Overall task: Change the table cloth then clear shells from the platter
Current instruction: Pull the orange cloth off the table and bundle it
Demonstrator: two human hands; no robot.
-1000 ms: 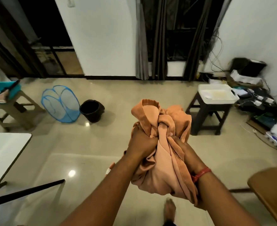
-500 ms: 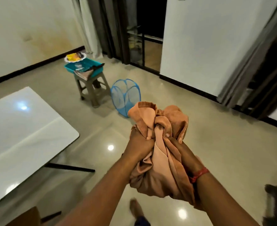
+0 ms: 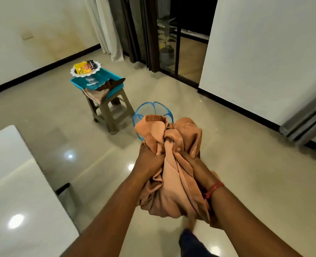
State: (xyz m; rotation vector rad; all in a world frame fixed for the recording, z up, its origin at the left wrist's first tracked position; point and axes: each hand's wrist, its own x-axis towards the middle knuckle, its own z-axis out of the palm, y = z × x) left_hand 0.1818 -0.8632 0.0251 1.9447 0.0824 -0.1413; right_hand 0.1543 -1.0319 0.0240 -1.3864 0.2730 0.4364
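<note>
**Bundled cloth heading for the hamper**

Both hands locked on: left hand (image 3: 149, 160) clenched into the near-left side of the crumpled peach-orange fabric table cloth (image 3: 172, 175), right hand (image 3: 196, 166) gripping its right side, fingers buried in the folds. Held up in mid-air over the glossy tiled floor (image 3: 246, 173), just in front of the blue mesh pop-up hamper (image 3: 153, 108). Best played, by this reading: keep the wad tight, trailing ends tucked clear of the feet, centre over the rim, then drop. Soft, velvety, thickly creased, one hem flopped over the top. Bare white glossy table (image 3: 14, 191) near left, waiting. Far left, teal plastic tray (image 3: 114, 78) on a grey stool (image 3: 107, 110).
</note>
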